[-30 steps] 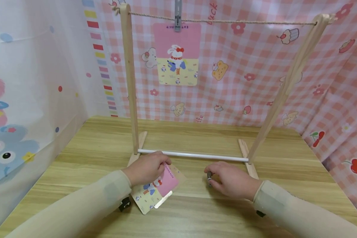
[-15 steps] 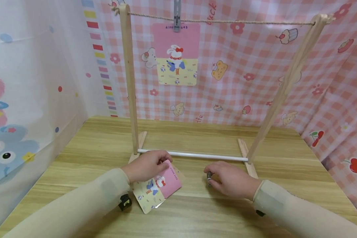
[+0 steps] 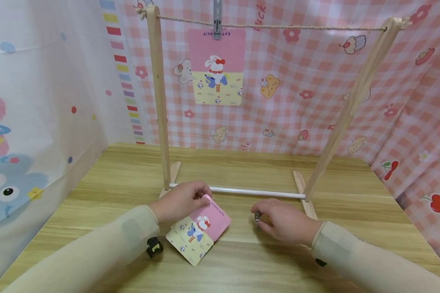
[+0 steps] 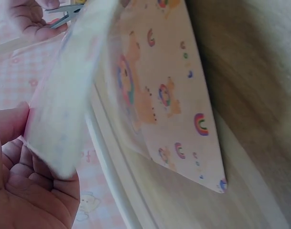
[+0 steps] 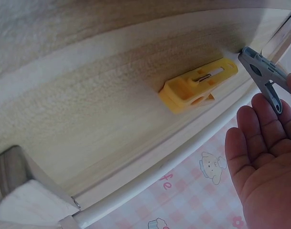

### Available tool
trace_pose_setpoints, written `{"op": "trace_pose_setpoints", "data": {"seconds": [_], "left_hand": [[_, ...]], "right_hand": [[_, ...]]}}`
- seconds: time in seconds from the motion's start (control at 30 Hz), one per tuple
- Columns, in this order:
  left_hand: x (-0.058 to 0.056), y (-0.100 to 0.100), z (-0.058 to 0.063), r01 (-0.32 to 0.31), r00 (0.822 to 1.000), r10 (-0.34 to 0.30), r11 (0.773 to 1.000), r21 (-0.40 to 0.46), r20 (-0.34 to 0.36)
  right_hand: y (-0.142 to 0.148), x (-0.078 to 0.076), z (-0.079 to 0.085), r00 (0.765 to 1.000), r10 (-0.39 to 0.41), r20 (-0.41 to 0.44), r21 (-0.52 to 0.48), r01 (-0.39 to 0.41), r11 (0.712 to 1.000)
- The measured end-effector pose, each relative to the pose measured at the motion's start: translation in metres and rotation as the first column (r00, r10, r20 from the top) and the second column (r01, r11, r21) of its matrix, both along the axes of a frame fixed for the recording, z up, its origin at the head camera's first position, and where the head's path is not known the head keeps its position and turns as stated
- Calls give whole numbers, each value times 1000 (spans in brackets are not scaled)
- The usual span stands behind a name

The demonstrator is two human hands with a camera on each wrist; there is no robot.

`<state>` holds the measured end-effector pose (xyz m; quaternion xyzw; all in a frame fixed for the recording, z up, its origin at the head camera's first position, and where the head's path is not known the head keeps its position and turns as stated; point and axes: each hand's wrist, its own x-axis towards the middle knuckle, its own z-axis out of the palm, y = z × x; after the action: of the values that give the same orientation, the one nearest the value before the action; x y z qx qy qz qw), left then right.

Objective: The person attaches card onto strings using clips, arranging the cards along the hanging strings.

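Observation:
In the head view my left hand (image 3: 179, 201) pinches the upper corner of a pink-and-yellow rabbit card (image 3: 201, 230), which is tilted over the table. The left wrist view has this card nearly edge-on and blurred; beyond it shows a peach card (image 4: 169, 95) printed with animals and rainbows. My right hand (image 3: 286, 221) holds a grey clothespin (image 5: 262, 71) between thumb and fingers, its jaws near the tabletop. Close to it on the table lies a yellow clothespin (image 5: 198, 88), hidden in the head view. Overhead, a matching rabbit card (image 3: 218, 89) hangs upright from another grey clothespin (image 3: 217, 20).
A wooden stand holds a rope (image 3: 300, 27) between its left post (image 3: 157, 97) and right post (image 3: 352, 106). A white rod (image 3: 256, 191) joins the posts low down, just behind my hands. Patterned curtains (image 3: 315, 61) enclose the wooden table (image 3: 242, 264).
My left hand has lifted and shifted the rabbit card slightly rightward, turning it so that it now covers the peach card and the shiny edge seen earlier. The right hand stays in place.

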<state>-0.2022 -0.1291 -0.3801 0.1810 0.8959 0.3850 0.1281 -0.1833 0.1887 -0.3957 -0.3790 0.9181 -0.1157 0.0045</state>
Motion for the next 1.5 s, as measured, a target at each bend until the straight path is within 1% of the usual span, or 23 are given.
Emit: {"op": "trace_pose_setpoints", "data": {"seconds": [0.2, 0.37, 0.5, 0.7, 0.9, 1.03, 1.17, 1.33, 1.5], "left_hand": [[0, 0, 5, -8, 1000, 9, 999, 39, -17], [0, 0, 7, 14, 999, -12, 998, 60, -35], [0, 0, 8, 17, 999, -14, 996, 83, -33], [1, 0, 12, -8, 1000, 10, 995, 104, -26], [1, 0, 17, -26, 999, 30, 995, 92, -42], [1, 1, 19, -27, 997, 35, 994, 110, -65], [0, 2, 21, -24, 994, 39, 990, 136, -106], [-1, 2, 22, -24, 988, 48, 987, 161, -149], [-2, 3, 26, -23, 982, 57, 982, 186, -180]], "right_hand": [[0, 0, -2, 1000, 5, -10, -7, -5, 1000], [0, 0, -3, 1000, 4, -23, -7, -4, 1000], [-1, 0, -2, 1000, -2, -24, -4, 2, 1000], [-1, 1, -1, 1000, -5, -12, -4, 5, 1000], [-2, 0, 0, 1000, -3, 0, -5, 3, 1000], [-2, -1, 2, 1000, 6, 0, -18, -6, 1000], [-1, -2, 5, 1000, 11, -10, -34, -11, 999], [0, -6, 10, 1000, -2, -16, -47, 1, 999], [1, -7, 16, 1000, -17, -2, -58, 16, 998]]}}
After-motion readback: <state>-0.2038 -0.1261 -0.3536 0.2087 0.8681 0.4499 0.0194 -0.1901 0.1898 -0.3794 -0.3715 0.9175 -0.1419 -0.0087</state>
